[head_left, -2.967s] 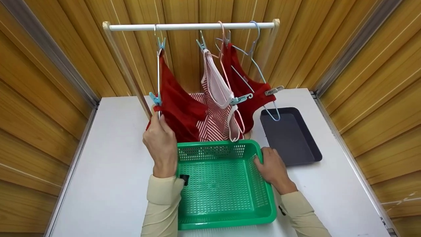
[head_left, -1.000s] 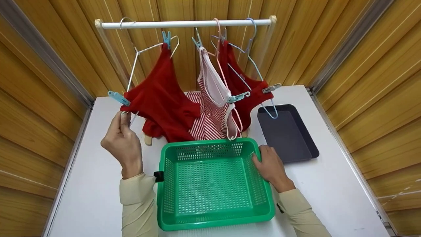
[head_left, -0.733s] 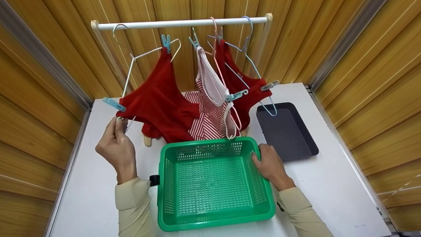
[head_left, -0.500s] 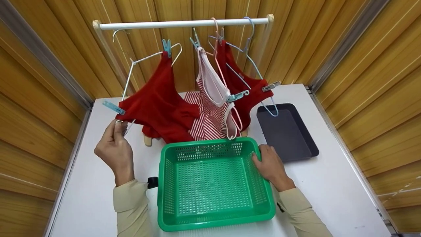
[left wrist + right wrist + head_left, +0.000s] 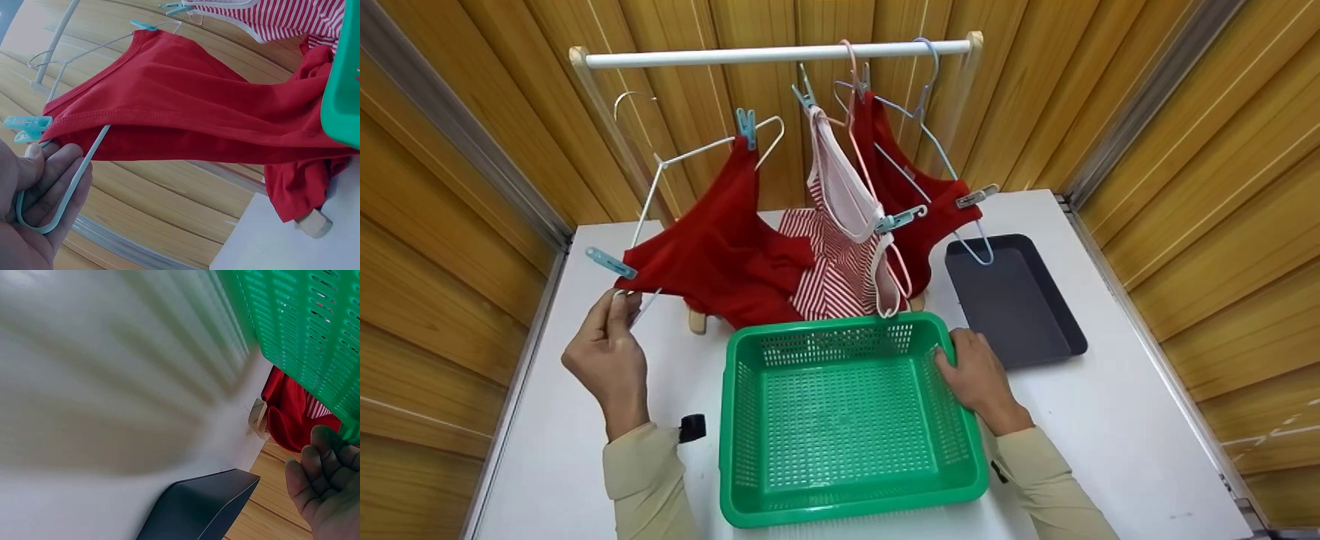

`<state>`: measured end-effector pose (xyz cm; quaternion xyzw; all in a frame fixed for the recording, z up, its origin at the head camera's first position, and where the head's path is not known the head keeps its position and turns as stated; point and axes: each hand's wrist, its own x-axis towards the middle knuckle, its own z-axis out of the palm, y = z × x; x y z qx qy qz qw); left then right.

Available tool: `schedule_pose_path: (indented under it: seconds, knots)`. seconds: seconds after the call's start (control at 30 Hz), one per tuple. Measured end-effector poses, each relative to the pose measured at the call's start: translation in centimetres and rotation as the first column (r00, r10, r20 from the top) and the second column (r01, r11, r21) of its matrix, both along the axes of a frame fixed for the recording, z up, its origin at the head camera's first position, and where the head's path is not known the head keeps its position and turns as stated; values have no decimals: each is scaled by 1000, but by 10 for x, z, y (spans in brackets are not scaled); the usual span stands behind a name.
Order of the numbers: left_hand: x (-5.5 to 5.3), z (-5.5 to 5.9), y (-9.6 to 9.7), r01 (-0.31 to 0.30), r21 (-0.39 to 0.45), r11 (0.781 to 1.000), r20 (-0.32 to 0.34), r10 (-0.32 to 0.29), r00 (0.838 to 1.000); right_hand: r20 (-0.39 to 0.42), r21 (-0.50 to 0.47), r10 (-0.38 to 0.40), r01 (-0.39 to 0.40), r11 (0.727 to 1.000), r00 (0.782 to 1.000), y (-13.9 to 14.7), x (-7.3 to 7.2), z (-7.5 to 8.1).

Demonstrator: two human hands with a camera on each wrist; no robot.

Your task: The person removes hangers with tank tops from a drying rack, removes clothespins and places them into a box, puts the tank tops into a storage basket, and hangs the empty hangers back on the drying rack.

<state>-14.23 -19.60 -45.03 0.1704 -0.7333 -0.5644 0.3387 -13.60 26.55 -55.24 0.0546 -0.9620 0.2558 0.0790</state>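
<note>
In the head view my left hand pinches the lower corner of a white wire hanger; the left wrist view shows the bent wire lying across the fingers. A red sleeveless top hangs tilted from this hanger, fixed by two blue clothespins. The hanger's hook is below the white rail, off it. My right hand grips the right rim of a green plastic basket, thumb inside and fingers outside. The basket holds nothing.
A striped red-and-white top on a pink hanger and another red top on a blue hanger hang from the rail. A dark grey tray lies on the white table at right. Wood-patterned walls enclose the table.
My left hand has moved left and down with the hanger and red top, swinging them outward. The hanger's hook has come off the rail and dropped below it. The right hand stays on the basket.
</note>
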Motion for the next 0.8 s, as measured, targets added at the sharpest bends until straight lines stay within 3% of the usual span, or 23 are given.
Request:
schedule_pose_path:
  seconds: [0.5, 0.8]
  knots:
    - [10, -20, -18, 60, 7, 998, -5, -59, 998, -5, -43, -2, 2, 999, 1000, 1, -3, -1]
    - [16, -29, -28, 111, -41, 993, -29, -112, 993, -8, -50, 9, -10, 999, 1000, 0, -9, -2]
